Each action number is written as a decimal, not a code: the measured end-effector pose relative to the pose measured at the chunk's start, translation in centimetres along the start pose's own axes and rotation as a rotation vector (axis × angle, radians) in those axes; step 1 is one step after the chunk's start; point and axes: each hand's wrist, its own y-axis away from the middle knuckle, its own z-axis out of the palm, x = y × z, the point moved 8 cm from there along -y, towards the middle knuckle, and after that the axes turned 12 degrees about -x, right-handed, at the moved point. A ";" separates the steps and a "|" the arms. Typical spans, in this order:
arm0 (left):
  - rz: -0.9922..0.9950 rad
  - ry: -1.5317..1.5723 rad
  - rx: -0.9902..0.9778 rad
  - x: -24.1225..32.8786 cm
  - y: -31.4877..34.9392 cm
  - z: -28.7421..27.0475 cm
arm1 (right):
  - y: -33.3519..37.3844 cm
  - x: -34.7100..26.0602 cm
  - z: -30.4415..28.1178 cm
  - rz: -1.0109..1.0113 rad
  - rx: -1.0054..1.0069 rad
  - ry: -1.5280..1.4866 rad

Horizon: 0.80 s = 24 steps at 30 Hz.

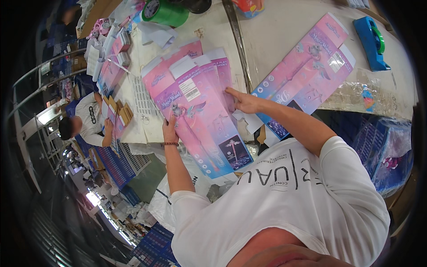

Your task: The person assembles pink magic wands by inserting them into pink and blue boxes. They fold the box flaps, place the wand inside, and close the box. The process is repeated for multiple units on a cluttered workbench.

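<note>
My left hand [169, 130] grips the left edge of a flat, unfolded pink-and-blue printed carton [191, 129], thumb on its face. This carton lies tilted toward me over several similar flat cartons [221, 66], fanned out behind it. My right hand [243, 101] is closed at the right edge of the fanned cartons, its fingertips against the pink card; some of its fingers are hidden. Beyond my right forearm, another overlapping group of flat pink-and-blue cartons [307, 58] lies on the table and is partly covered by the arm.
A blue tape dispenser [372, 44] with green tape stands at the far right. A large green tape roll [165, 12] sits at the back left. At left, another person [89, 116] works beside cartons. Blue plastic-wrapped crates [378, 151] stand below the table [209, 31] at right.
</note>
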 end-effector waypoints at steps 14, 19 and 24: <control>0.063 0.140 0.094 -1.9 4.4 -3.4 | -1.0 2.4 0.2 0.041 0.037 -0.012; 0.136 -0.070 -0.090 2.5 -0.9 1.1 | -0.6 1.5 -0.1 0.024 0.067 0.020; 0.014 -0.540 -0.113 3.4 -5.4 4.4 | -0.2 2.5 0.4 0.064 0.058 -0.187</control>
